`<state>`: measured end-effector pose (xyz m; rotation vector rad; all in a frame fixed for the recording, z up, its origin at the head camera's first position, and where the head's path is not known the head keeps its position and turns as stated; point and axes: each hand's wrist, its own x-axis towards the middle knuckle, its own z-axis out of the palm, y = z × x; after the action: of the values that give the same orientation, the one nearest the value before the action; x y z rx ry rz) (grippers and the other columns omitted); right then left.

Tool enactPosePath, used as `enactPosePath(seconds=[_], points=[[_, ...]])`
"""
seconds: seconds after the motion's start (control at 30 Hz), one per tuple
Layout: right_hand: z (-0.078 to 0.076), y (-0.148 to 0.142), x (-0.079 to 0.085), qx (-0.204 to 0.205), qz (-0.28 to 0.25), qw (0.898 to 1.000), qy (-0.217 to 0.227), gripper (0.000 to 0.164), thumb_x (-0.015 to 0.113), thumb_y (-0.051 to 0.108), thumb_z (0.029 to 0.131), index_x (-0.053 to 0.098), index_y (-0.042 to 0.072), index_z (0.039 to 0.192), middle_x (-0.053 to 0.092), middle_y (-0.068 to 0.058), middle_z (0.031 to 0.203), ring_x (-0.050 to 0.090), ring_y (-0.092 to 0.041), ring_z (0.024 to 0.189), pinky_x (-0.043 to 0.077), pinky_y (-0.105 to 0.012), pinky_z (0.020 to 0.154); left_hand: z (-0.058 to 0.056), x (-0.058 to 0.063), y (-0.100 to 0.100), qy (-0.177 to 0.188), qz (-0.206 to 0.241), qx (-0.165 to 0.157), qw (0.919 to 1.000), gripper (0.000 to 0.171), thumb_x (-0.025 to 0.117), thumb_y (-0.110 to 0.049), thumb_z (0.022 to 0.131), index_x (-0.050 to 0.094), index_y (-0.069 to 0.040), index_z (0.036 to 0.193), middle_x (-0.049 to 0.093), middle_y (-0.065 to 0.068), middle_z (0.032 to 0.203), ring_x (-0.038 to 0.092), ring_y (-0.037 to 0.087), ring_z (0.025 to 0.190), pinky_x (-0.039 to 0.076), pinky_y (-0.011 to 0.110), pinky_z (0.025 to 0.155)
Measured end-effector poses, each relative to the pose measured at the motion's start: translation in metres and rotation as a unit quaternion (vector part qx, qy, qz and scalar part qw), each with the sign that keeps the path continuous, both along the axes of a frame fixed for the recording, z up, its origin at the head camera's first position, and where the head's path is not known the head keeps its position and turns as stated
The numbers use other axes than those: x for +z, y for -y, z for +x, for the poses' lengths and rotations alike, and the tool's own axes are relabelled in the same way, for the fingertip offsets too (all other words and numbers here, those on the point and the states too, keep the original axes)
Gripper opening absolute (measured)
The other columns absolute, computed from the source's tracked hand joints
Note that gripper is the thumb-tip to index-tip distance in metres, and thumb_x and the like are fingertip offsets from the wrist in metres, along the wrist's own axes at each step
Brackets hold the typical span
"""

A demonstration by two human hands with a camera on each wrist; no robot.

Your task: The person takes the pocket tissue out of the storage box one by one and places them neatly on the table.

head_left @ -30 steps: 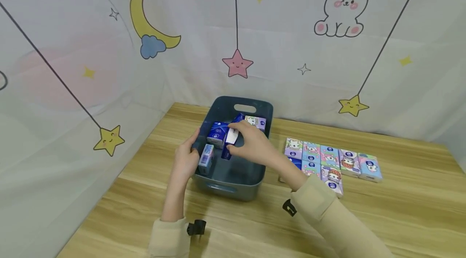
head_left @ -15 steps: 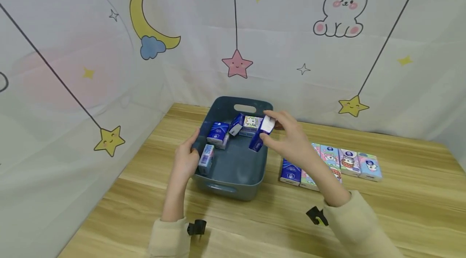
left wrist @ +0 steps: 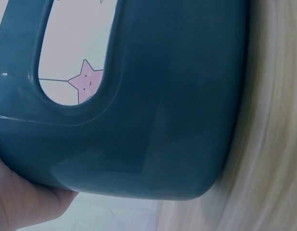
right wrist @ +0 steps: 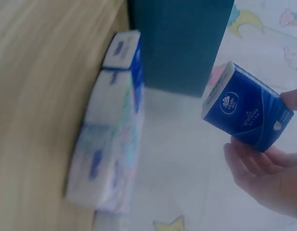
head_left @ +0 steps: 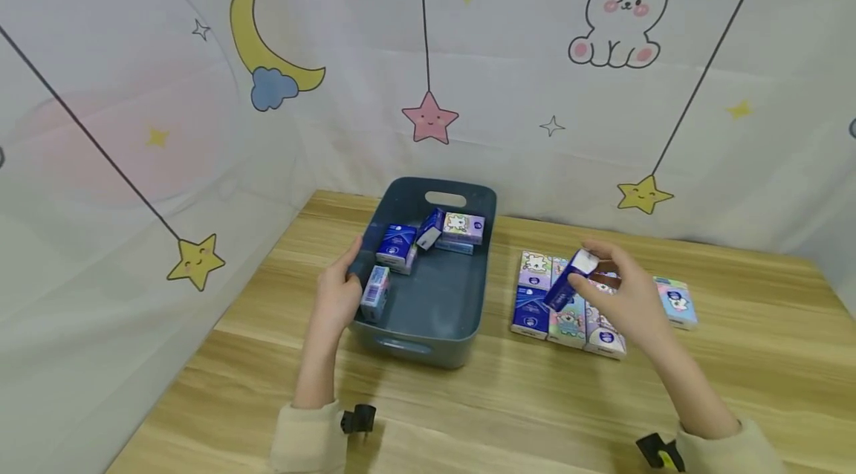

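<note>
My left hand (head_left: pixel 339 294) grips the left rim of a dark teal plastic basket (head_left: pixel 468 310), thumb on the near side of the wall. In my right hand (head_left: pixel 622 288) a dark blue tissue pack (right wrist: pixel 249 107) is pinched between thumb and fingers, tilted, above the packs on the table. Under it lie rows of tissue packs: a blue one (head_left: pixel 531 310) at the front left and several cartoon-printed ones (head_left: pixel 568 322). Inside the basket are a blue pack (head_left: pixel 397 242), a leaning blue pack (head_left: pixel 430 229), a cartoon pack (head_left: pixel 463 226) and a pack on its edge (head_left: pixel 376 293).
The wooden table (head_left: pixel 495 414) meets a white printed curtain (head_left: pixel 535 162) at its back and left side. A light blue pack (head_left: pixel 676 302) lies at the right end of the back row. Black wrist straps (head_left: pixel 357 419) sit at both cuffs.
My right hand has carried the blue tissue pack out of the basket and rightward over the rows of packs. My left hand keeps its hold on the basket rim.
</note>
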<state>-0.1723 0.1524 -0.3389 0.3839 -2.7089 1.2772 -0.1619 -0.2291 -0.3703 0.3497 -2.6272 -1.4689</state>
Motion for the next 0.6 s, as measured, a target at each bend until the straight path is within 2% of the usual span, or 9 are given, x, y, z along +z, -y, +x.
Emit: enactPosePath(seconds=[0.1,0.13,0.23,0.33,0.47,0.6], points=[[0.002,-0.021,-0.010,-0.027,-0.010,1.000,0.010,0.052,0.065,0.026,0.090,0.050,0.004,0.135,0.057,-0.017,0.123,0.050,0.015,0.091,0.047,-0.005,0.074,0.000,0.000,0.000,-0.001,-0.002,0.001,1.0000,0.063,0.034,0.004,0.089,0.035,-0.017,0.149,0.033,0.013,0.155,0.035,0.029,0.139,0.034,0.047,0.109],[0.003,-0.028,-0.013,-0.036,-0.012,0.999,0.012,0.051,0.065,0.026,0.091,0.050,0.002,0.134,0.057,-0.018,0.122,0.047,0.019,0.089,0.047,-0.004,0.072,0.000,0.000,0.000,-0.001,-0.003,0.002,1.0000,0.063,0.034,0.003,0.089,0.035,-0.017,0.149,0.034,0.013,0.154,0.035,0.029,0.139,0.034,0.047,0.110],[0.003,-0.045,-0.024,-0.065,0.002,0.998,0.007,0.048,0.064,0.029,0.091,0.055,0.001,0.129,0.058,-0.016,0.118,0.045,0.020,0.086,0.044,-0.002,0.071,0.001,0.002,0.000,-0.003,-0.006,0.003,1.0000,0.063,0.035,0.003,0.089,0.036,-0.017,0.149,0.034,0.014,0.154,0.035,0.029,0.139,0.033,0.048,0.111],[0.003,-0.058,-0.032,-0.085,0.021,0.996,0.012,0.046,0.063,0.031,0.091,0.058,-0.001,0.125,0.059,-0.019,0.116,0.045,0.017,0.083,0.045,-0.006,0.068,0.001,0.003,0.000,-0.002,-0.005,0.002,1.0000,0.063,0.035,0.003,0.090,0.036,-0.018,0.149,0.034,0.014,0.154,0.031,0.030,0.142,0.032,0.048,0.113],[0.004,-0.074,-0.040,-0.110,0.065,0.990,0.059,0.055,0.060,0.041,0.092,0.057,0.001,0.128,0.059,-0.025,0.121,0.054,-0.004,0.090,0.045,-0.018,0.064,0.001,0.003,0.000,-0.002,-0.003,0.001,1.0000,0.062,0.035,0.003,0.090,0.036,-0.017,0.149,0.034,0.014,0.154,0.029,0.031,0.143,0.028,0.048,0.116],[0.003,-0.087,-0.046,-0.136,0.115,0.979,0.098,0.065,0.057,0.050,0.090,0.056,-0.003,0.128,0.062,-0.031,0.116,0.059,-0.035,0.096,0.045,-0.029,0.063,0.001,0.003,0.000,-0.003,-0.004,-0.001,1.0000,0.062,0.035,0.004,0.090,0.035,-0.016,0.149,0.034,0.015,0.154,0.028,0.032,0.143,0.024,0.048,0.117]])
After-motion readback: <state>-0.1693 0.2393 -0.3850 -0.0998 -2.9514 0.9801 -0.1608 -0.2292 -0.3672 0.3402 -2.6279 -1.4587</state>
